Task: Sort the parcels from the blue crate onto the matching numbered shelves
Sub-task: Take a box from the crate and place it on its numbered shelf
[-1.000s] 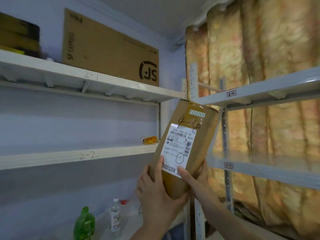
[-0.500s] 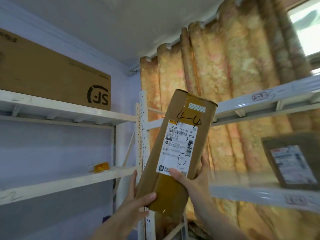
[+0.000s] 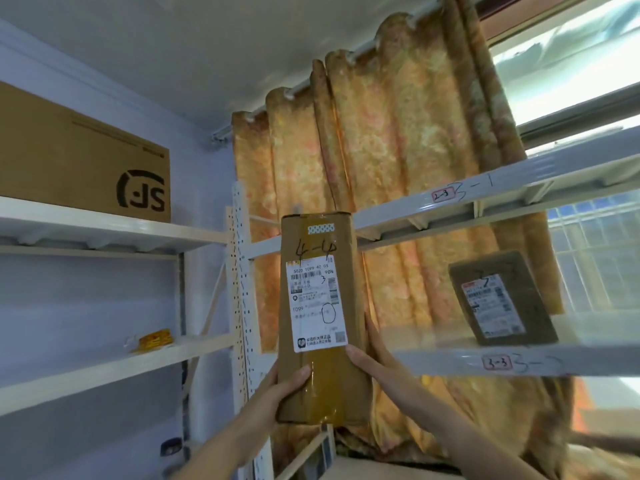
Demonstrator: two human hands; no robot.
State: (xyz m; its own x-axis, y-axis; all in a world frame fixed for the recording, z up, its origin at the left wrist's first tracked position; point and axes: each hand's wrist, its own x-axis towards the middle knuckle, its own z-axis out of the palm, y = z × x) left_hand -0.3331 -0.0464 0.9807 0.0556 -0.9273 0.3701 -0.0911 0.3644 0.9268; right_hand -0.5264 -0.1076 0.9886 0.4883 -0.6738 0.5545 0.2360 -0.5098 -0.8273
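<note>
The left hand (image 3: 277, 389) grips the lower left edge of a tall brown cardboard parcel (image 3: 320, 379), thumb curled over its taped front. The right hand (image 3: 379, 368) clasps the lower right edge, thumb pressed beside the bottom corner of the white shipping label (image 3: 315, 303), fingers running up the side. The parcel is held upright in the air between two shelving units, with "4-4" handwritten above the label. Just to its right, a lower grey metal shelf (image 3: 450, 362) tagged "3-3" carries a dark brown flat parcel (image 3: 502, 299), tilted (its marking is too blurred to read). An upper grey metal shelf (image 3: 519, 180) runs above. To the left, an upper white shelf (image 3: 104, 226) bears a large cardboard box (image 3: 79, 161) with an SF logo, and a lower white shelf (image 3: 104, 372) holds a small yellow packet (image 3: 154, 339). An orange patterned curtain (image 3: 398, 133) hangs behind.
</note>
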